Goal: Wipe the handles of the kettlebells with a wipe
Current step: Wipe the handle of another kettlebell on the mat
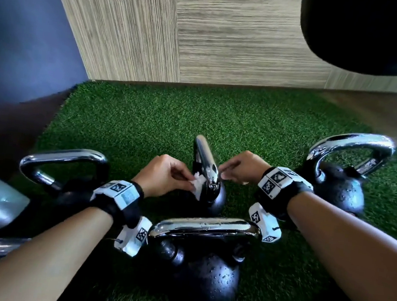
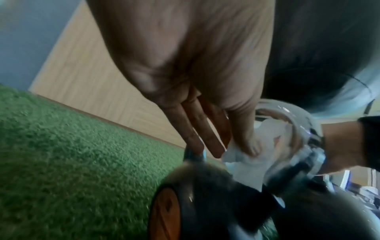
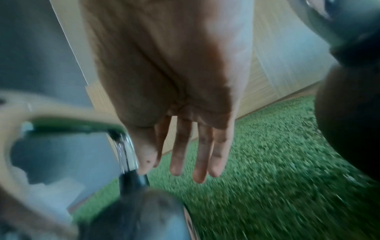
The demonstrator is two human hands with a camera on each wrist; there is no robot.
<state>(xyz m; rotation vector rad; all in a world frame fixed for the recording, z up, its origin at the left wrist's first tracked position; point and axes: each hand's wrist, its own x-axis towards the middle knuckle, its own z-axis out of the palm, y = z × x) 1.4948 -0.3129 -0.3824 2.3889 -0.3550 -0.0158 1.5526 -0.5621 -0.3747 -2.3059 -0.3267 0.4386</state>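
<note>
At the far left of the green turf (image 1: 221,118) a kettlebell (image 1: 65,179) stood untouched, its chrome loop facing you broadside, with another handle poking in at the bottom corner. Moving in, your left hand (image 1: 164,178) was at the small middle kettlebell (image 1: 209,191), thumb and fingertips pinching a crumpled white wipe (image 1: 197,183) against the left flank of its handle (image 1: 205,161), low down near where the chrome meets the black ball; the left wrist view showed the thumb pressing the wipe (image 2: 246,155) onto the metal while the other fingers (image 2: 197,129) lay fairly straight. That handle stood turned edge-on to you, its long bar running away from you toward the wall, so the two hands flanked it, one on each side. Your right hand (image 1: 242,166) sat just across it, fingertips closed lightly against the right flank as if steadying it; the right wrist view showed the thumb touching the chrome and the other fingers (image 3: 197,154) extended and holding nothing. I judge the left hand the one placed to run the wipe up and over the bar. Nearer you stood a larger kettlebell (image 1: 203,269), beaded with droplets, and at the far right another (image 1: 342,181), both well apart from the wipe and seemingly yet to be reached.
</note>
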